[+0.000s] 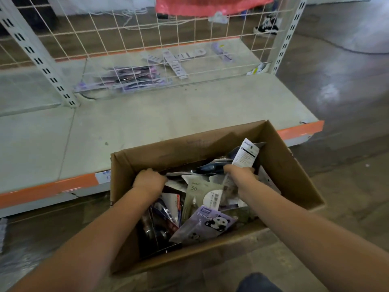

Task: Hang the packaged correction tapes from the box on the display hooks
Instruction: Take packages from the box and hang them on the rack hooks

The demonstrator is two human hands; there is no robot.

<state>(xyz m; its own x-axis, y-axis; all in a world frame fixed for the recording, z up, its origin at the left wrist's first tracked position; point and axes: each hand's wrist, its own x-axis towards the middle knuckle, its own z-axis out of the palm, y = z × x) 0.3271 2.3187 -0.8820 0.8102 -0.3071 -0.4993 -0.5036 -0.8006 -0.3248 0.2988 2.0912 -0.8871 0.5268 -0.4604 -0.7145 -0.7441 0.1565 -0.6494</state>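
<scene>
We start from the shelf (pixel 168 114), whose wire grid (pixel 147 39) shows no hooks we can make out. The cardboard box (pixel 290 173) sits on the floor against the shelf's front edge, full of packaged correction tapes (pixel 210 224). Our right hand (pixel 240 173) grips one white-backed pack (pixel 246 154) near the box's far right corner; lift it by its top. Our left hand (pixel 148 181) curls into the pile, apparently steadying packs.

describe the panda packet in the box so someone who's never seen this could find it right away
Start at the open cardboard box on the floor by the shelf. The panda packet lies on top near the box's near wall. It alone is pale purple with a black-and-white panda printed on it.
</scene>
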